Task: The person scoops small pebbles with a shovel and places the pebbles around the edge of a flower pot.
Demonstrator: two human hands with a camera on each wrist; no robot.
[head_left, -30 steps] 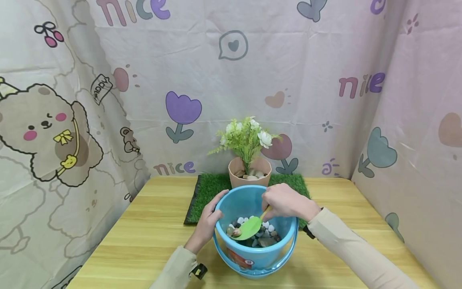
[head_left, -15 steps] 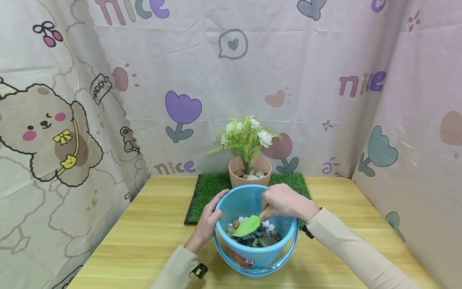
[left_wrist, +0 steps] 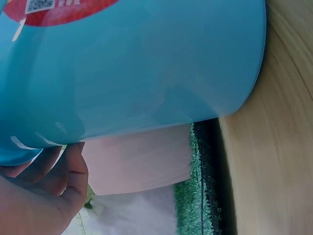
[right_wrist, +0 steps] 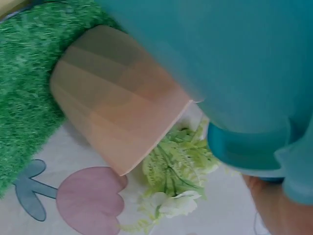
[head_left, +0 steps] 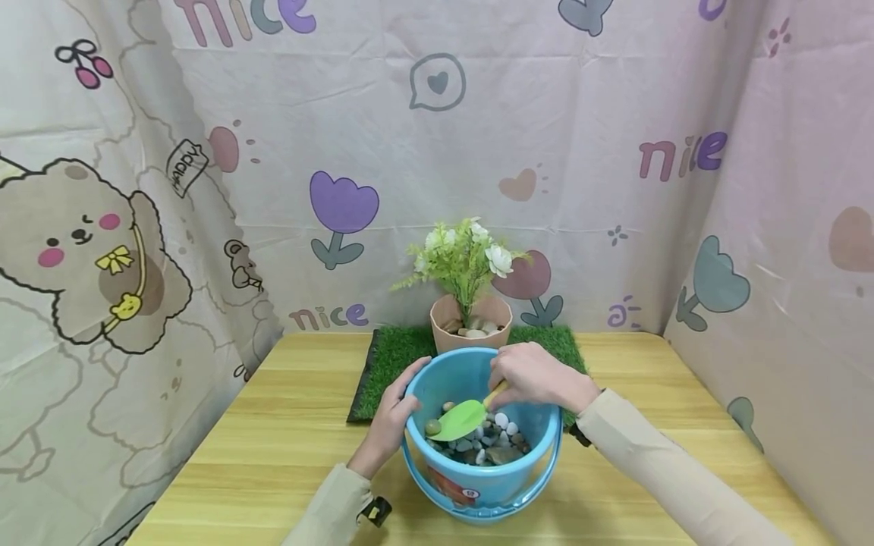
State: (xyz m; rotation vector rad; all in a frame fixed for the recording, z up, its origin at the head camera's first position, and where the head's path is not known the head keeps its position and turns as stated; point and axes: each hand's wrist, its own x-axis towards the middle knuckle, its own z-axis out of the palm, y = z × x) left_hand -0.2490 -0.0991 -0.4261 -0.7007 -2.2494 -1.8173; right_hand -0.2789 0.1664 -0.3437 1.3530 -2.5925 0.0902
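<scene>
A light blue bucket [head_left: 508, 489] stands on the table with its handle hanging down at the front. Inside lie many pebbles [head_left: 488, 440], white, grey and brown. My left hand [head_left: 391, 419] grips the bucket's left rim; its curled fingers [left_wrist: 73, 171] show against the rim in the left wrist view. My right hand [head_left: 536, 377] holds a small trowel by its yellowish handle, above the bucket's right side. The trowel's green blade [head_left: 462, 419] tilts down to the left over the pebbles. A round olive stone [head_left: 433, 427] sits by the blade's tip.
Close behind the bucket is a pink pot [head_left: 471, 345] holding stones and white-flowered greenery [head_left: 464, 262]. Under the pot lies a green turf mat [head_left: 396, 364]. The wooden table [head_left: 287, 425] extends to both sides, and a printed cloth [head_left: 580, 189] hangs behind.
The trowel blade has moved slightly up and toward the bucket's far side. A reddish-brown stone beside the blade has shifted farther back. My left hand keeps its hold on the rim.
</scene>
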